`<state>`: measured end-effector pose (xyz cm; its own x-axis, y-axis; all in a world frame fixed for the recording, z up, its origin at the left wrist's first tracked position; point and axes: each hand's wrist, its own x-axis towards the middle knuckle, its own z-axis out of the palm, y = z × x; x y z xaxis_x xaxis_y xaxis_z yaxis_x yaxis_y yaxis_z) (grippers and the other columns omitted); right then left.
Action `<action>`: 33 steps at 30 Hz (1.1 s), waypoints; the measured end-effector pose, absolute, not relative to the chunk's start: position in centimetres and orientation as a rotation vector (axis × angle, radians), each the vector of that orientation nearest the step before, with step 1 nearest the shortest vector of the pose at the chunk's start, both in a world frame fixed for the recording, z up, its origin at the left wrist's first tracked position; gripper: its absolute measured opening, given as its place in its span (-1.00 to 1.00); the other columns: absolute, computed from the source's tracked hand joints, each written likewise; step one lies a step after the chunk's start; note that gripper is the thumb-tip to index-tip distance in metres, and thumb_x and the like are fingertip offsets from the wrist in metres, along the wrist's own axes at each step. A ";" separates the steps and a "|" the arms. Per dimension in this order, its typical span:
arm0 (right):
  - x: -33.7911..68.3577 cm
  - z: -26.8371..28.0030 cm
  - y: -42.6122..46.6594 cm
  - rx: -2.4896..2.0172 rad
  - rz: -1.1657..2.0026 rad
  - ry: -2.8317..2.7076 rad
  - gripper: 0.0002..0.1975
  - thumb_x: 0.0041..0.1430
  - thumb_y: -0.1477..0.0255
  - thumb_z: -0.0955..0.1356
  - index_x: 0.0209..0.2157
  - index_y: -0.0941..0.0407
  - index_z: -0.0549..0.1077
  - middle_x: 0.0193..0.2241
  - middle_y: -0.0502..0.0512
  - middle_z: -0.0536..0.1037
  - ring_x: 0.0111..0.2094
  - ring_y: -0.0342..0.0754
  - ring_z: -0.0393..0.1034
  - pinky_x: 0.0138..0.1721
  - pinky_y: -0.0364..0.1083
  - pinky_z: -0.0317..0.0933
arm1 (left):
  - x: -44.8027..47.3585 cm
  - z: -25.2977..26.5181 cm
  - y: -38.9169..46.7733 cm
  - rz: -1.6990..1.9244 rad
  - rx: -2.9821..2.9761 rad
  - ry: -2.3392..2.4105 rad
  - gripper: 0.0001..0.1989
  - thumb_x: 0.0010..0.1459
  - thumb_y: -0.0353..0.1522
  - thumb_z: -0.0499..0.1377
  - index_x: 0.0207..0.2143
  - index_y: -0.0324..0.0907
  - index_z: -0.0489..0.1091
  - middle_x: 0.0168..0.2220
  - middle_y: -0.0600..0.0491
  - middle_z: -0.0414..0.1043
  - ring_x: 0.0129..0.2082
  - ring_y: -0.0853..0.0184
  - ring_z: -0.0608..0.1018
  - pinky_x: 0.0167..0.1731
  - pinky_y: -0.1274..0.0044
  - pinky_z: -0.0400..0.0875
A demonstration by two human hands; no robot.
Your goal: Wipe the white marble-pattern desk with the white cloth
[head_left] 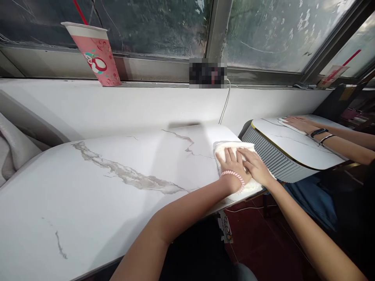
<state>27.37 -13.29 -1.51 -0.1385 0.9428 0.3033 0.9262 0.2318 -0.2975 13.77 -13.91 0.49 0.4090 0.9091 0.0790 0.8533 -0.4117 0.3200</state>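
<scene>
A white cloth (249,147) lies spread over the right end of the marbled white tabletop (96,207). My left hand (234,166) rests flat on it with fingers spread, a pink coiled band around its wrist. Against it, partly touching, is my right hand (256,166), its fingers stretched out on the same cloth. Both palms press down, and neither hand's fingers are wrapped round the cloth. Near the table's front edge, part of the cloth hangs close to the rim.
On the window ledge stand a pink paper cup (96,58) with a red straw and a blurred dark object (208,73) with a white cable. At right, another person's hands (301,124) lie on a cloth atop a second ribbed-side table (293,146). Grey fabric (14,148) sits at left.
</scene>
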 end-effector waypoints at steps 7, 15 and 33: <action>21.5 -0.8 -17.3 -1.756 -0.012 -2.118 -0.46 0.19 0.44 0.08 0.19 0.17 0.27 0.21 0.19 0.32 0.27 0.11 0.10 0.28 0.26 -0.03 | 8.7 0.2 -16.7 0.296 2.610 1.523 -0.22 0.20 -0.06 -0.10 0.35 -0.32 -0.04 0.38 -0.16 -0.10 0.38 -0.02 -0.13 0.28 0.00 -0.39; 13.5 0.6 -20.1 -1.580 0.008 -2.457 -0.42 0.27 0.30 0.10 0.26 0.23 0.18 0.23 0.32 0.25 0.25 0.31 0.04 0.21 0.34 -0.03 | -0.7 -0.1 -20.1 0.316 2.561 1.459 -0.23 0.24 -0.08 -0.14 0.36 -0.37 -0.15 0.40 -0.15 -0.30 0.37 -0.09 -0.21 0.25 -0.09 -0.33; 2.8 -1.0 -4.9 -1.417 0.024 -2.232 -0.47 0.20 0.33 0.17 0.22 0.05 0.16 0.29 0.20 -0.01 0.35 0.26 -0.33 0.26 0.34 -0.25 | -9.8 0.3 -8.2 0.514 2.305 2.052 -0.42 0.24 -0.25 -0.09 0.27 -0.32 0.08 0.38 -0.19 -0.12 0.37 0.09 -0.07 0.29 0.12 -0.25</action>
